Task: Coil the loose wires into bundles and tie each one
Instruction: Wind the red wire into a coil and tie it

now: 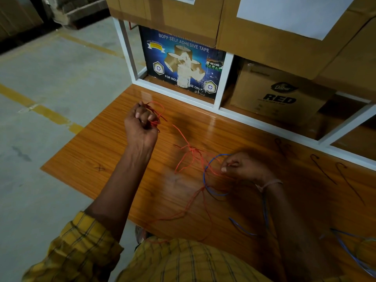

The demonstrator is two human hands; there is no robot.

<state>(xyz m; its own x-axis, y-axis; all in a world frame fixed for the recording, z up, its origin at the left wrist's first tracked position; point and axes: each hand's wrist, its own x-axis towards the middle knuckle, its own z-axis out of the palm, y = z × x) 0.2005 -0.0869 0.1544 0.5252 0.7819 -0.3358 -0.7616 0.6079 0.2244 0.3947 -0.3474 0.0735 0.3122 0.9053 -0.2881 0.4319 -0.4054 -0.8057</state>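
I see the left hand [141,123] raised over the far left part of the wooden table [101,151], fingers curled tight round a small bunch of red wire [184,139] loops. From that fist the red wire runs down and right across the tabletop, tangles in a loose knot near the middle, then trails toward me and off the near edge by the yellow checked shirt [183,261].

Right hand [244,166] sits low over the table, right of centre, thumb and fingers pinching red wire strands just beside a loop of blue wire [205,176]. Image is motion-blurred there, so I can't tell if the blue loop is also in the pinch. More blue wire lies along the near right edge of the table, under and past the right forearm. A pale band is on the right wrist.

Dark thin wire pieces [323,169] lie on the table at far right, well apart from both hands.

Behind the table: white shelf frame [225,78] holding a blue tape carton [183,66] and a brown cardboard box [278,94] marked RED; bigger cartons stacked above. Concrete floor [50,78] with yellow lines at left.
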